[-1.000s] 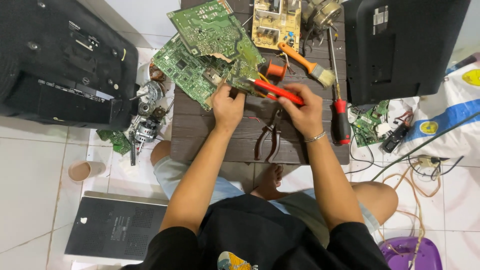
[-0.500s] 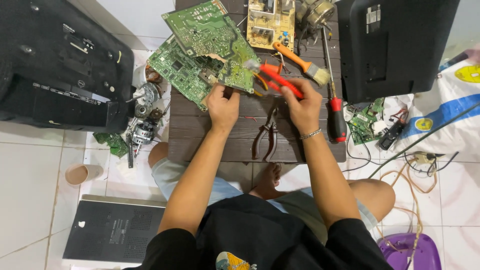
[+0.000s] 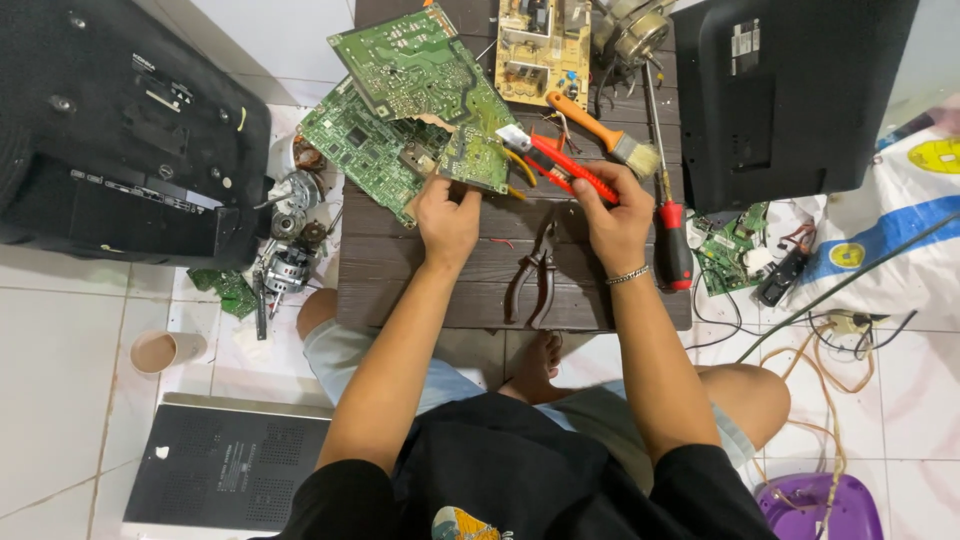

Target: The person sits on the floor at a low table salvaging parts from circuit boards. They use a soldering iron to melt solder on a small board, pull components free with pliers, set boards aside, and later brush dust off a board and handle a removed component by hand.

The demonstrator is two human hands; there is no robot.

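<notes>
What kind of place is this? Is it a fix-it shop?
Probably a home electronics repair spot on a tiled floor: circuit boards, pliers and a screwdriver lie on a low wooden table.

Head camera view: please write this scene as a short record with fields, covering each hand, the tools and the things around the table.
view: head camera, looking down at a dark wooden table
left hand: holds the edge of a green circuit board
right hand: grips a red utility knife, its tip at the board's edge
tools on table: dark pliers, red-handled screwdriver, orange-handled brush
second board: green circuit board below
floor, left: paper cup, small motors
</notes>
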